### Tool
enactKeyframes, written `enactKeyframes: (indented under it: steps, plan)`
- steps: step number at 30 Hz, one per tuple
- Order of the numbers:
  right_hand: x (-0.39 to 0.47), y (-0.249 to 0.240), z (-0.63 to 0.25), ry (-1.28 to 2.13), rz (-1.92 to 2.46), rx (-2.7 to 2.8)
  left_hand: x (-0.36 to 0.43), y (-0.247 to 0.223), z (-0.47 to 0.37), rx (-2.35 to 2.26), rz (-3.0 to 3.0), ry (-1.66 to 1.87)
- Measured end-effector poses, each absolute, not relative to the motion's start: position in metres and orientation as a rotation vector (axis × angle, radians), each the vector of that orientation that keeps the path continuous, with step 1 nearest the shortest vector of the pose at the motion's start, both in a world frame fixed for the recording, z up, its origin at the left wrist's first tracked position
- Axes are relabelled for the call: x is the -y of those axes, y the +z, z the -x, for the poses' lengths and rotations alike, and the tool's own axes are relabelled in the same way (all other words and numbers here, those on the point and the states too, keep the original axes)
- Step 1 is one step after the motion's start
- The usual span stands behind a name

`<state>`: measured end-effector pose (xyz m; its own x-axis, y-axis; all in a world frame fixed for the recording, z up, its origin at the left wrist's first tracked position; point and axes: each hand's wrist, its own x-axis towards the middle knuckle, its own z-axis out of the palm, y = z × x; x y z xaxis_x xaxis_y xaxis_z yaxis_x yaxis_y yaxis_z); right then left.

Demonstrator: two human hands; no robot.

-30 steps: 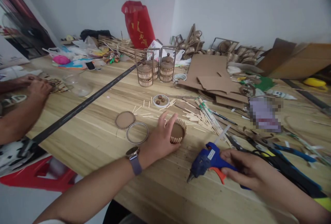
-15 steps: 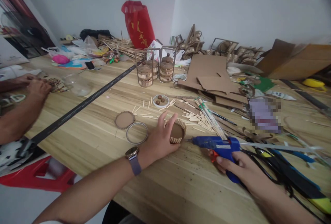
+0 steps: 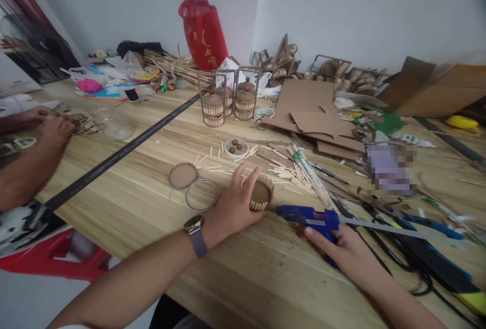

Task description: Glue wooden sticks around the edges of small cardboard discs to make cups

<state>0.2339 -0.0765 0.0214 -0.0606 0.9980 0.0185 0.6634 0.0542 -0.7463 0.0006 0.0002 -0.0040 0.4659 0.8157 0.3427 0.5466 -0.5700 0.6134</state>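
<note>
My left hand (image 3: 237, 202) is around the left side of a small round basket (image 3: 261, 193) edged with short upright sticks, thumb at its near rim. Wrapped round the handle of a blue glue gun (image 3: 309, 219) is my right hand (image 3: 341, 248); the gun's nozzle points left, close to the basket's lower right edge. Left of my left hand lie a ring (image 3: 201, 181) and a round cardboard disc (image 3: 183, 175). Loose short sticks (image 3: 288, 172) are scattered behind the basket, near a white dish (image 3: 237, 155) of small brown balls.
Lidded baskets in frames (image 3: 213, 109) stand behind. Cardboard sheets (image 3: 304, 101), pliers (image 3: 433, 222) and a black cable lie to the right. At the far left, another person's hands (image 3: 53, 126) work beside a clear jar (image 3: 117, 125).
My right hand has moved slightly left with the glue gun, whose nozzle is now lower and nearer the basket's edge. My left hand stays on the basket.
</note>
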Motion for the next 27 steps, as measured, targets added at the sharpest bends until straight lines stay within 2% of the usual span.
enactKeyframes:
  steps: [27]
  plan:
    - [0.0783, 0.0146, -0.2281, 0.617, 1.681, 1.954, -0.0004, -0.0063, -0.0011, -1.133, -2.282, 0.894]
